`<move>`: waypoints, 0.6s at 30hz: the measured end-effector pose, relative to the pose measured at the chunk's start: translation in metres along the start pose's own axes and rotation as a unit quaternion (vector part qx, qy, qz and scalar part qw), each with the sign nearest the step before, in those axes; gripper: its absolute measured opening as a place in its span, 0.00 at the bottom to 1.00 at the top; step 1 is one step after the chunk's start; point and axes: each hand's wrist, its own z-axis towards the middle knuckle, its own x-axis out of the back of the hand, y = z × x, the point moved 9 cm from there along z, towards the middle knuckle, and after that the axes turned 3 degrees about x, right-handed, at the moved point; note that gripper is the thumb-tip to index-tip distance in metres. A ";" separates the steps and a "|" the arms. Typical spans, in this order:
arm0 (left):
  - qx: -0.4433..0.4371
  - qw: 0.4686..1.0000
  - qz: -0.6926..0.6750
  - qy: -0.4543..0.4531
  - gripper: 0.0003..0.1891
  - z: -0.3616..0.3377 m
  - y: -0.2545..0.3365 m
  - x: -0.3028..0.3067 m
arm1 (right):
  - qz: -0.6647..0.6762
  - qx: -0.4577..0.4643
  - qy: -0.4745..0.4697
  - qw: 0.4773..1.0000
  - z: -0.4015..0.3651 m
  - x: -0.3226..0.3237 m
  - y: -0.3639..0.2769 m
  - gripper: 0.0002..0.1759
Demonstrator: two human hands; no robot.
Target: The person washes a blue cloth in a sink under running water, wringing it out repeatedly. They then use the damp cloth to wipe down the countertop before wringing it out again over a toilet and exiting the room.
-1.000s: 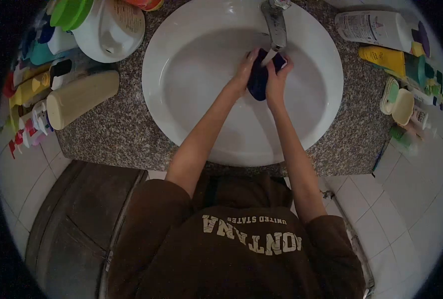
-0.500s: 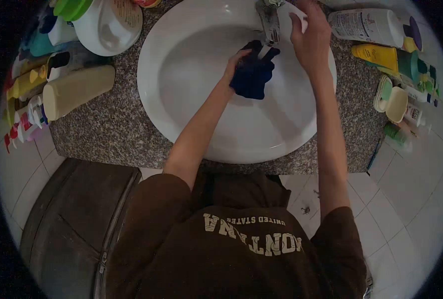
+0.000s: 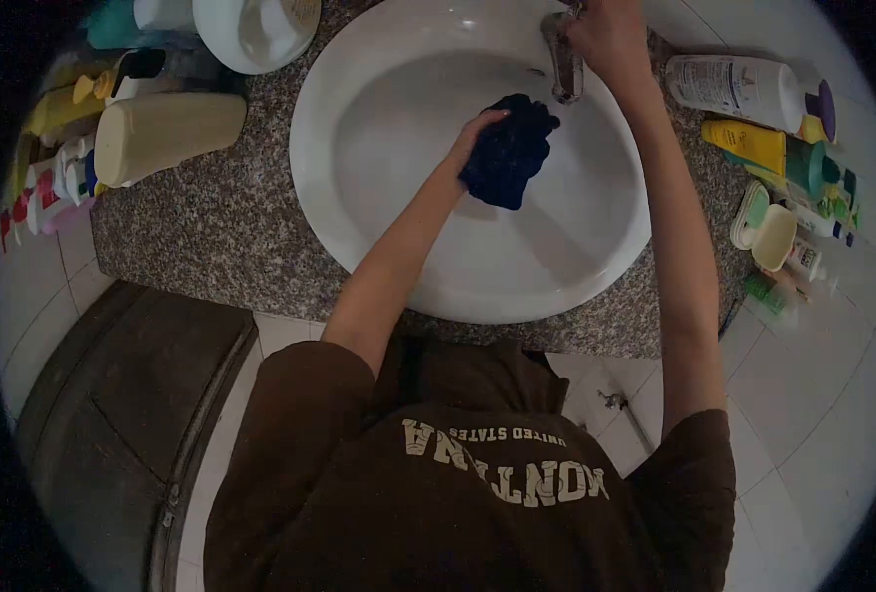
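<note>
A bunched dark blue cloth point(image 3: 509, 153) hangs over the white oval sink point(image 3: 399, 271), held by my left hand point(image 3: 473, 138), whose thumb lies on top of it. My right hand point(image 3: 608, 44) is at the top of the chrome faucet point(image 3: 564, 71), fingers wrapped round its handle, which is mostly hidden. The faucet's spout ends just up and right of the cloth, apart from it. No stream of water shows below the spout.
Bottles, among them a cream bottle point(image 3: 172, 136) and a large white jug point(image 3: 258, 30), line the left of the granite counter point(image 3: 211, 232). On the right are a white bottle point(image 3: 734, 91), a yellow tube point(image 3: 746, 145) and an open soap box point(image 3: 774, 237).
My right hand has moved from beside the faucet onto its handle. The cloth in my left hand is now apart from the spout, and the stream onto it is gone. The view has shifted slightly.
</note>
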 end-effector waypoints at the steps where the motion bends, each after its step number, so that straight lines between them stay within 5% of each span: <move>1: 0.012 1.000 -0.001 -0.005 0.20 0.000 -0.003 0.000 | 0.001 -0.013 0.002 1.000 -0.001 0.002 0.003 0.19; 5: 0.062 0.998 0.007 -0.030 0.20 -0.010 -0.013 -0.014 | -0.001 -0.071 0.017 0.997 -0.005 0.017 0.015 0.20; 8: 0.003 1.000 -0.003 -0.027 0.19 -0.017 -0.007 -0.023 | 0.005 -0.106 0.018 0.994 -0.005 0.017 0.019 0.20; 10: 0.004 0.998 -0.045 -0.052 0.21 -0.017 -0.008 -0.027 | 0.116 -0.212 0.065 0.968 -0.062 0.038 0.011 0.27; 14: -0.060 0.991 -0.096 -0.075 0.28 -0.024 -0.006 -0.047 | 0.150 -0.158 0.003 0.976 -0.145 -0.015 -0.030 0.27; 18: -0.103 0.993 0.031 -0.038 0.31 -0.028 -0.011 -0.037 | 0.180 -0.182 0.000 0.967 -0.135 -0.025 -0.053 0.26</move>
